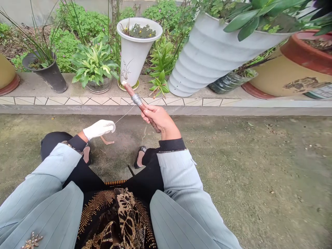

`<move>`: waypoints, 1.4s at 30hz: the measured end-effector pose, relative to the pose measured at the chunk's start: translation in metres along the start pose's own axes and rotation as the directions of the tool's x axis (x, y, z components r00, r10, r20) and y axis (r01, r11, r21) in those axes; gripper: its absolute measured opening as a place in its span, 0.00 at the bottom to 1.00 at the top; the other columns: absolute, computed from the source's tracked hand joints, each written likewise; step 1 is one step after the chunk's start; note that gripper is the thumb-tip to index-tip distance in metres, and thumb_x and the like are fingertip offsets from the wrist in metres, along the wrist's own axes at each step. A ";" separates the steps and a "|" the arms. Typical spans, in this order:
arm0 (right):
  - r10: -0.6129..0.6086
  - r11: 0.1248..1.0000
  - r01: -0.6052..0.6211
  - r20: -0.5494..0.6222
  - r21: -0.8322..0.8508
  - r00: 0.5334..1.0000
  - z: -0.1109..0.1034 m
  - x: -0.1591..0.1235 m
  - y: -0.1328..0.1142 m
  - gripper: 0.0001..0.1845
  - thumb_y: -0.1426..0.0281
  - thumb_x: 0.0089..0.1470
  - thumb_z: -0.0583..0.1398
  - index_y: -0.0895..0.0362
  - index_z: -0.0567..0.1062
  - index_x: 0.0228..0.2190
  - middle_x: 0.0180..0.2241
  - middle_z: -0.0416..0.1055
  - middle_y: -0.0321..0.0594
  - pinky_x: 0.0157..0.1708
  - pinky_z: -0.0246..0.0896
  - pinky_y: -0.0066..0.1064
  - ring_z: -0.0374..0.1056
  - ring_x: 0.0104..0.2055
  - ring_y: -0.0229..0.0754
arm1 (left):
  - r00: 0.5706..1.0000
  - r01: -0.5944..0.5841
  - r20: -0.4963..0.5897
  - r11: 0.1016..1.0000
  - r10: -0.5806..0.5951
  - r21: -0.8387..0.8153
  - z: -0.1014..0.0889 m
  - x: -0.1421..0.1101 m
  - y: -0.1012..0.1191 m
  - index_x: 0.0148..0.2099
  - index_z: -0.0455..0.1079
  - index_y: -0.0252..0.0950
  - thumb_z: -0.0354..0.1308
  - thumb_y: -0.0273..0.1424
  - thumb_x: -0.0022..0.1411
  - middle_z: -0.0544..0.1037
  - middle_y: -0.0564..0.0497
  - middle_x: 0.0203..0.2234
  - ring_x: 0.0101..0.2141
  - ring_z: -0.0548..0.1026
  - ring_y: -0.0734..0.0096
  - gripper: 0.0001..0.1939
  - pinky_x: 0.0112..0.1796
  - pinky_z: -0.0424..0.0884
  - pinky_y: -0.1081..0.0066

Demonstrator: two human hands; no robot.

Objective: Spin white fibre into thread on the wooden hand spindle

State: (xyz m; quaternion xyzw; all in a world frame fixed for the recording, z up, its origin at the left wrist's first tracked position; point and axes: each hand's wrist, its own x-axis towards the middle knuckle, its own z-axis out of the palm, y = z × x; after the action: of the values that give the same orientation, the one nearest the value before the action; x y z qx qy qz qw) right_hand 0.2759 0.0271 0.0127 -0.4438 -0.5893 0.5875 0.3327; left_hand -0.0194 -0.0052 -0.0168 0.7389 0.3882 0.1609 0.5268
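My right hand (158, 118) is closed round a brown wooden stick (129, 90) that points up and to the left. A coil of grey wire (136, 99) is wound round the stick just above my fingers. A thin strand of wire (125, 114) runs from the coil down to my left hand (99, 129), which wears a white glove and pinches the strand's end. Both hands are held in front of my knees, above the concrete ground.
A tiled ledge (77, 101) ahead carries a black pot (49, 71), a leafy plant (93, 65), a white vase pot (137, 48), a large ribbed white pot (207, 58) and a terracotta pot (293, 69). A small stick (107, 141) lies by my feet.
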 end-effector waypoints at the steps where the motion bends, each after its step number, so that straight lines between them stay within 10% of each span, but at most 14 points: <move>1: 0.017 1.000 -0.018 -0.072 -0.009 0.997 -0.003 0.002 0.004 0.27 0.63 0.53 0.60 0.62 0.72 0.53 0.26 0.65 0.35 0.22 0.50 0.23 0.55 0.23 0.31 | 1.000 -0.015 0.011 1.000 0.014 0.009 0.001 -0.001 0.005 0.34 0.68 0.32 0.48 0.45 0.65 0.70 0.51 0.26 0.23 0.62 0.77 0.21 0.26 0.61 0.75; 6: 0.124 0.916 -0.165 -0.134 -0.365 0.983 0.000 0.015 0.023 0.22 0.68 0.55 0.57 0.60 0.75 0.51 0.26 0.66 0.36 0.24 0.51 0.25 0.56 0.23 0.33 | 0.994 -0.071 0.088 0.995 0.065 0.070 0.002 -0.001 0.012 0.33 0.69 0.32 0.50 0.43 0.64 0.71 0.51 0.25 0.24 0.63 0.76 0.19 0.26 0.60 0.75; 11: 0.268 0.582 -0.166 -0.005 -0.796 0.963 0.024 0.019 0.028 0.15 0.68 0.56 0.58 0.57 0.80 0.42 0.28 0.72 0.40 0.30 0.51 0.29 0.63 0.29 0.38 | 0.995 -0.090 0.048 0.989 0.085 0.117 0.001 -0.001 0.005 0.32 0.69 0.33 0.49 0.43 0.65 0.72 0.52 0.26 0.26 0.66 0.75 0.19 0.31 0.64 0.75; 15: 0.560 0.633 -0.076 0.387 -0.770 0.732 0.040 0.015 0.031 0.15 0.70 0.52 0.61 0.59 0.81 0.42 0.25 0.71 0.38 0.27 0.51 0.28 0.61 0.25 0.35 | 0.993 -0.041 -0.098 0.967 0.068 0.251 -0.003 -0.002 -0.001 0.32 0.69 0.33 0.47 0.42 0.65 0.73 0.51 0.27 0.28 0.68 0.73 0.19 0.34 0.65 0.73; 18: 0.480 0.842 -0.091 0.660 -0.532 0.578 0.036 0.008 0.024 0.24 0.68 0.50 0.62 0.60 0.77 0.49 0.24 0.68 0.35 0.24 0.52 0.25 0.58 0.23 0.33 | 0.974 0.014 -0.220 0.958 0.052 0.287 -0.007 -0.001 -0.007 0.34 0.70 0.33 0.47 0.41 0.64 0.74 0.50 0.27 0.28 0.68 0.72 0.18 0.33 0.65 0.72; 20: 0.280 0.952 -0.111 0.663 -0.285 0.694 0.028 0.003 0.016 0.27 0.63 0.50 0.63 0.61 0.75 0.51 0.25 0.67 0.33 0.24 0.51 0.25 0.57 0.23 0.31 | 0.955 0.038 -0.294 0.972 0.032 0.230 -0.007 0.001 -0.010 0.36 0.70 0.32 0.47 0.41 0.64 0.72 0.50 0.26 0.26 0.67 0.72 0.19 0.30 0.63 0.73; 22: 0.080 0.997 -0.071 0.439 -0.037 0.895 0.020 0.001 0.009 0.28 0.59 0.51 0.63 0.62 0.74 0.50 0.25 0.65 0.33 0.23 0.50 0.24 0.55 0.22 0.30 | 0.959 0.029 -0.283 0.992 0.007 0.122 -0.003 0.003 -0.010 0.37 0.70 0.32 0.46 0.42 0.65 0.70 0.52 0.23 0.23 0.63 0.75 0.19 0.27 0.61 0.74; 24: 0.019 0.997 -0.033 0.175 0.074 0.984 0.017 0.003 0.008 0.25 0.59 0.52 0.62 0.63 0.73 0.47 0.24 0.64 0.33 0.21 0.48 0.23 0.53 0.22 0.30 | 0.979 0.008 -0.204 0.999 0.000 0.038 0.002 0.004 -0.007 0.37 0.69 0.32 0.47 0.43 0.66 0.67 0.53 0.21 0.21 0.61 0.77 0.20 0.25 0.59 0.75; 35: 0.265 0.794 -0.194 0.041 -0.576 0.963 0.033 0.023 0.035 0.15 0.70 0.56 0.57 0.59 0.78 0.43 0.25 0.68 0.35 0.26 0.52 0.25 0.59 0.24 0.32 | 0.997 -0.071 0.020 0.981 0.069 0.182 0.019 0.010 -0.007 0.34 0.71 0.32 0.46 0.43 0.65 0.74 0.51 0.28 0.28 0.68 0.74 0.20 0.34 0.64 0.74; 38: 0.487 0.643 -0.171 0.226 -0.747 0.844 0.043 0.021 0.039 0.14 0.70 0.54 0.59 0.60 0.80 0.40 0.24 0.70 0.36 0.26 0.52 0.26 0.60 0.23 0.33 | 0.999 -0.025 0.045 0.939 0.010 0.343 0.023 0.010 -0.010 0.32 0.71 0.34 0.48 0.39 0.63 0.75 0.52 0.27 0.27 0.68 0.73 0.17 0.33 0.63 0.74; 42: 0.610 0.746 -0.103 0.612 -0.659 0.504 0.045 0.014 0.035 0.20 0.69 0.50 0.62 0.61 0.78 0.46 0.22 0.68 0.34 0.24 0.51 0.26 0.58 0.22 0.32 | 0.994 -0.034 0.110 0.952 0.000 0.303 0.025 0.009 -0.011 0.30 0.70 0.34 0.49 0.40 0.63 0.73 0.52 0.24 0.25 0.65 0.74 0.17 0.31 0.62 0.74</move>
State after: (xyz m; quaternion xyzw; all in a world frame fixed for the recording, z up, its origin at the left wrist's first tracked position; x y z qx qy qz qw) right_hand 0.2342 0.0194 -0.0278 -0.3227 -0.7019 0.5860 -0.2446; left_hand -0.0017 -0.0132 -0.0383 0.8223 0.3726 0.0632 0.4255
